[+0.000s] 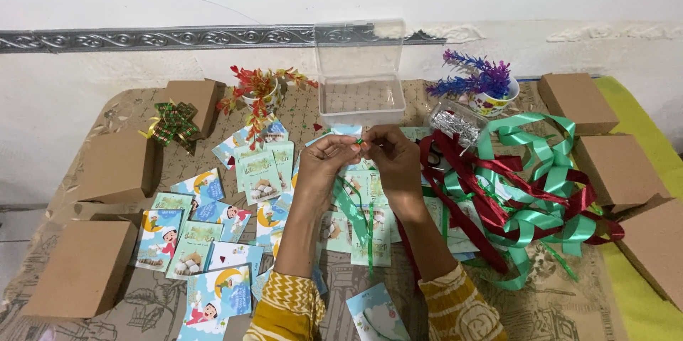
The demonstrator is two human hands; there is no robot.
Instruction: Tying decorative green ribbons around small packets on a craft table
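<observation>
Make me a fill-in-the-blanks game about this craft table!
1. Both hands, left hand and right hand, pinch a thin ribbon coloured ____.
2. The tangled ribbon pile is green and ____.
3. The clear plastic box has its lid ____.
4. The plant beside the pile is blue and ____.

Missing words: green; red; open; purple

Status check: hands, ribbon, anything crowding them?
Both hands, left and right, pinch green ribbon. Cards lie beneath; ribbon pile sits right.
</observation>
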